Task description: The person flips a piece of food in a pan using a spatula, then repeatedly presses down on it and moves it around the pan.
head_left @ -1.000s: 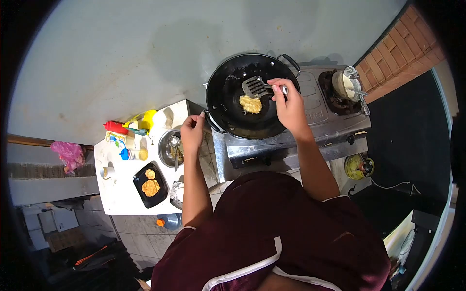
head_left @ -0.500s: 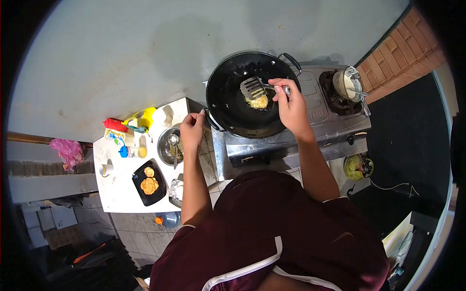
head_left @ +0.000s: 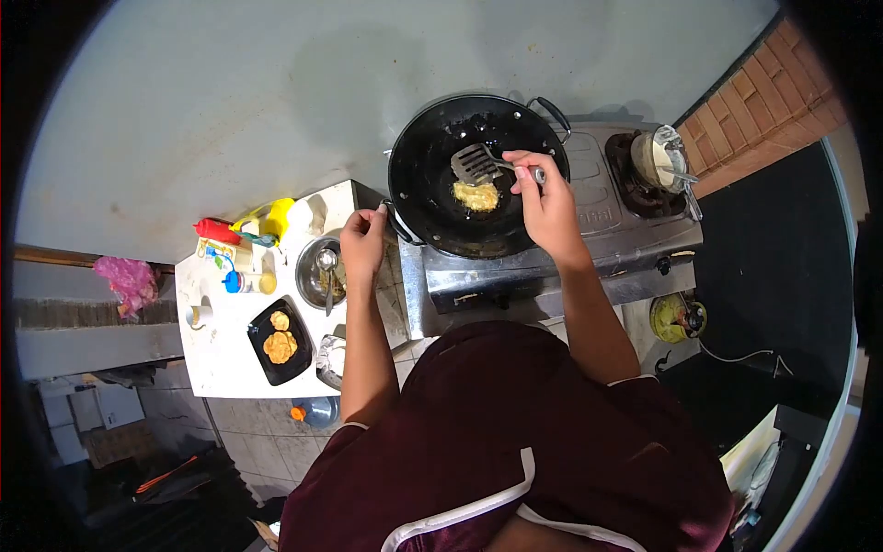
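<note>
My right hand [head_left: 549,204] is closed around the handle of a slotted spatula [head_left: 475,165]. Its blade is tilted over the middle of a black wok [head_left: 432,225], just above a yellowish fried piece [head_left: 476,196] lying on the wok's bottom. At the wok's left side, my left hand [head_left: 364,241] has its fingers pinched on the loop handle [head_left: 397,224]. The wok rests on a steel gas stove [head_left: 589,237]. A second loop handle [head_left: 552,112] sticks out at the wok's upper right.
On the white table [head_left: 221,354] at left are a black plate [head_left: 267,362] with browned fried pieces, a metal bowl [head_left: 309,276] with a spoon, a red bottle [head_left: 213,229] and a blue-capped container [head_left: 241,281]. A glass container [head_left: 651,164] stands on the right burner.
The spatula blade has shifted slightly up and left, uncovering more of the fried piece. That piece now lies a little further left in the wok. My left hand stays at the loop handle.
</note>
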`<state>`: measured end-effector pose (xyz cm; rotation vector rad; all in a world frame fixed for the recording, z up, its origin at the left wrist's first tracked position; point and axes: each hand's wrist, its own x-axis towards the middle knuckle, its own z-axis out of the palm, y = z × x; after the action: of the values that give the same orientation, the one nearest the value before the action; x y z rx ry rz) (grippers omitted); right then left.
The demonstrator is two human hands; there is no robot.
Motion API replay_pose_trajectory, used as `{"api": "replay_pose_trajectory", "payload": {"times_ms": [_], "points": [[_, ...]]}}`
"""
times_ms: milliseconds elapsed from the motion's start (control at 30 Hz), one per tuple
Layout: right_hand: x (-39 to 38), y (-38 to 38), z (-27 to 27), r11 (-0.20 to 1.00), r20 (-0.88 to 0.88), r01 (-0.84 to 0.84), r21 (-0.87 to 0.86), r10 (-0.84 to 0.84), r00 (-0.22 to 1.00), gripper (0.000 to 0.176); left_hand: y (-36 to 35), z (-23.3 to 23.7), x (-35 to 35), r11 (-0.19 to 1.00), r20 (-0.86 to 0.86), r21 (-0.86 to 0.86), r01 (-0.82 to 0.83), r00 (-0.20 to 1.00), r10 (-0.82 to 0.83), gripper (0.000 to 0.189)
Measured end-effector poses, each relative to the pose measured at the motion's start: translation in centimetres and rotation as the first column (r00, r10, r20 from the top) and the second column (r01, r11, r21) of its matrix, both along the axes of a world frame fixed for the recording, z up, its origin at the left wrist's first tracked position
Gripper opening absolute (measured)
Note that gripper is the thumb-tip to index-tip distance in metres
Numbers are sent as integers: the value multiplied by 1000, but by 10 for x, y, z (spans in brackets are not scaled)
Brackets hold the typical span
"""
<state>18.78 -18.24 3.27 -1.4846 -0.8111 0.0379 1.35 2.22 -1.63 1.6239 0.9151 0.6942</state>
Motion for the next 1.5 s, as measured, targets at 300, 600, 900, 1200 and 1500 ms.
{"api": "replay_pose_trajectory", "payload": {"times_ms": [300,600,900,1200,1500], "points": [[2,-3,2,999,-16,-32,32,33,999,8,-4,0,-1,1000,13,12,-20,1000,20,24],[10,-4,4,999,-13,-3,54,4,1000,9,-9,-3,-5,999,-9,-27,-41,999,40,22],[24,-7,-6,994,-67,96,57,-93,993,11,-18,-1,-4,993,12,-34,-109,994,109,21],[42,-16,-2,969,-157,225,-102,-239,958,18,-26,6,-4,985,-20,-65,-161,987,160,25],[57,-10,-9,962,-108,212,-170,-232,967,20,-28,13,-3,982,-46,-44,-186,982,184,25]]}}
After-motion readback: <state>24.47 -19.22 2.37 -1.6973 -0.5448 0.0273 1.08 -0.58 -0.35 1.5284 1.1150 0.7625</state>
